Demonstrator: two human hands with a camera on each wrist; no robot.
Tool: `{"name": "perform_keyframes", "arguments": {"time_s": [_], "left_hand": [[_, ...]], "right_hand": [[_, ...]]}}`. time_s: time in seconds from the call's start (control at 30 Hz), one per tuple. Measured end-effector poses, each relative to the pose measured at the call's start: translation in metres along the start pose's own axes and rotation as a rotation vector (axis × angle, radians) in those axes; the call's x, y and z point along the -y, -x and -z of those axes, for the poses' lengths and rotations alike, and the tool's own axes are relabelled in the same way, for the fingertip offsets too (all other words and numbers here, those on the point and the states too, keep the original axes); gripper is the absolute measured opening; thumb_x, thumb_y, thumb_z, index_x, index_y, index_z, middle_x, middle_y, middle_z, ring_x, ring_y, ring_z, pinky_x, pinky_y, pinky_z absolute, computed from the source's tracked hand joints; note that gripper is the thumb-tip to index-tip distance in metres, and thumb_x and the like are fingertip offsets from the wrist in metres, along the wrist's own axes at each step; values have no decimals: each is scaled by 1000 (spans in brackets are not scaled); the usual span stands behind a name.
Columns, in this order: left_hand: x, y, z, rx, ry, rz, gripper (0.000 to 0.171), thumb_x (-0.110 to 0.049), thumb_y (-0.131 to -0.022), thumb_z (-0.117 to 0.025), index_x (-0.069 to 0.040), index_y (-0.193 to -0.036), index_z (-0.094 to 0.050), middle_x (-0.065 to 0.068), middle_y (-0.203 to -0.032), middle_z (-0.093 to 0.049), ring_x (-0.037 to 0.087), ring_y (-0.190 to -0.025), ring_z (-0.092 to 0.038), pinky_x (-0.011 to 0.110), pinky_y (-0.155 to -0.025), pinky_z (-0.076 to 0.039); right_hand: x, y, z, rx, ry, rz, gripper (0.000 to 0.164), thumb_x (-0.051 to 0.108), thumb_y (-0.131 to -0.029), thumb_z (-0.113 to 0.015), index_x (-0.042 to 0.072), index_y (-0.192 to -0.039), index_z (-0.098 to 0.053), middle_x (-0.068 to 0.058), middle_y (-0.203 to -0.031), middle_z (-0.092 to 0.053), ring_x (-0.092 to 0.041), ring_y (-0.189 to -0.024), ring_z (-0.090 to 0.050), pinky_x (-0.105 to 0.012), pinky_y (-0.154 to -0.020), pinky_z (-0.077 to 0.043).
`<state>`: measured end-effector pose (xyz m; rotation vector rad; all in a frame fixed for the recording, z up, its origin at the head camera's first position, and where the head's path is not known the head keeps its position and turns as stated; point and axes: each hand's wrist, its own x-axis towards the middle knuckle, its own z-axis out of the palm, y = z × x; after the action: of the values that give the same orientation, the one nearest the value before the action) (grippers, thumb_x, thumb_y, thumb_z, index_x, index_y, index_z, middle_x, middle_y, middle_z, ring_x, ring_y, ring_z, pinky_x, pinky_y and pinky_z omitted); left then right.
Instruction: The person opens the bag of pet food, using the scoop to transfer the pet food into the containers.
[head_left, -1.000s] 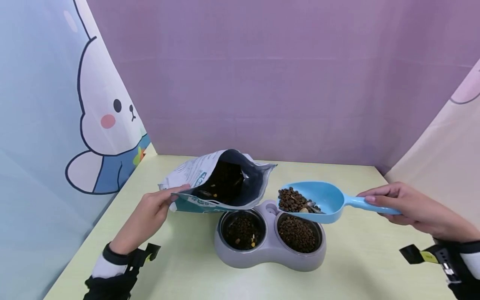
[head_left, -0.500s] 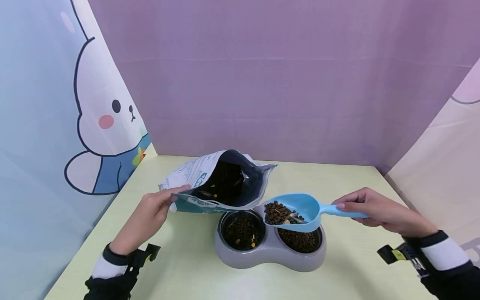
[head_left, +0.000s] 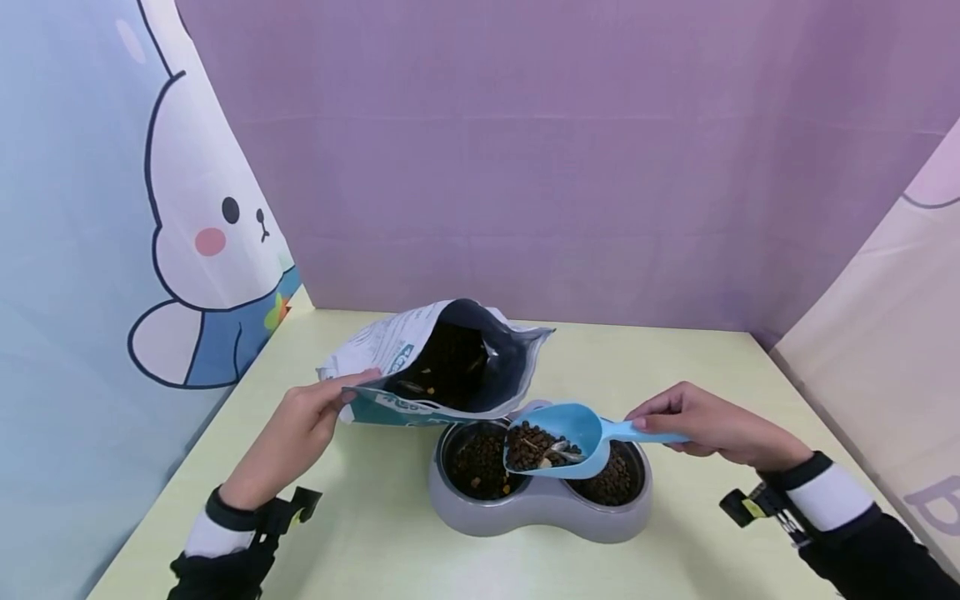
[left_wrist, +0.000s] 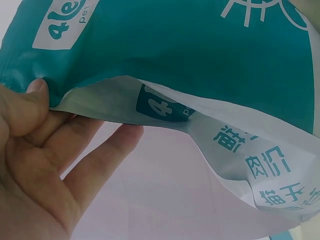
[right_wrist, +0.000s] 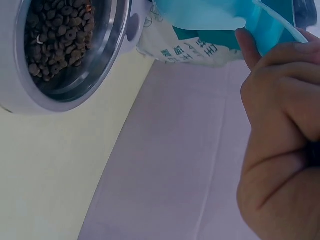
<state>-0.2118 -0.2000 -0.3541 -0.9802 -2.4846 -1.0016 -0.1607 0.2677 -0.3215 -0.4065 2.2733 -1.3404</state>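
My left hand point(head_left: 300, 429) pinches the edge of a teal and white pet food bag point(head_left: 382, 337), thumb on one side and fingers on the other in the left wrist view. The bag lies tilted, its mouth facing right, with dark kibble inside. My right hand point(head_left: 723, 429) grips the handle of a light blue scoop point(head_left: 577, 423). Brown kibble and a few pale bits point(head_left: 531, 447) fill the scoop's front. Below is a lilac double pet bowl point(head_left: 540, 504); the scoop's tip overlaps its left bowl. Both metal bowls hold kibble, seen closely in the right wrist view point(right_wrist: 60, 42).
Everything stands on a pale yellow table point(head_left: 375, 533). A purple backdrop point(head_left: 525, 167) rises behind its far edge. To the left hangs a blue curtain with a cartoon rabbit point(head_left: 210, 200); a pale curtain point(head_left: 885, 333) borders the right side.
My right hand has moved left and slightly down with the loaded scoop, from above the right bowl to the left bowl's right edge. The left hand and bag have stayed still.
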Motion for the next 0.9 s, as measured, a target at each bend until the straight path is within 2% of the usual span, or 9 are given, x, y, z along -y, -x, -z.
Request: {"name": "perform_keyframes", "arguments": {"time_s": [0.13,0.47,0.9], "left_hand": [[0,0,0,0,-3,-1,48,13,-85,-43,-15,-123,-52,7,-121,-55,18,-105,-51,31,-70,-48],[-2,1,1,0,-5,7,48,13,-85,-44,-15,-123,-52,6,-121,-55,18,-106,-51,32,-72,-49],[-3,1,2,-2,7,6,51,14,-85,-43,-18,-124,-52,7,-121,-55,19,-106,-51,33,-73,-49]], "right_hand": [[6,-6,-3,2,46,-9,21,23,-92,-52,10,-103,-65,2,-58,-36,-10,-43,-22,-25,-36,-16],[23,-20,-9,7,144,-14,19,25,-90,-55,12,-97,-67,0,-60,-44,-9,-44,-25,-23,-37,-18],[43,-34,-17,15,235,11,13,23,-88,-58,16,-89,-69,0,-56,-38,-11,-42,-23,-22,-39,-20]]}}
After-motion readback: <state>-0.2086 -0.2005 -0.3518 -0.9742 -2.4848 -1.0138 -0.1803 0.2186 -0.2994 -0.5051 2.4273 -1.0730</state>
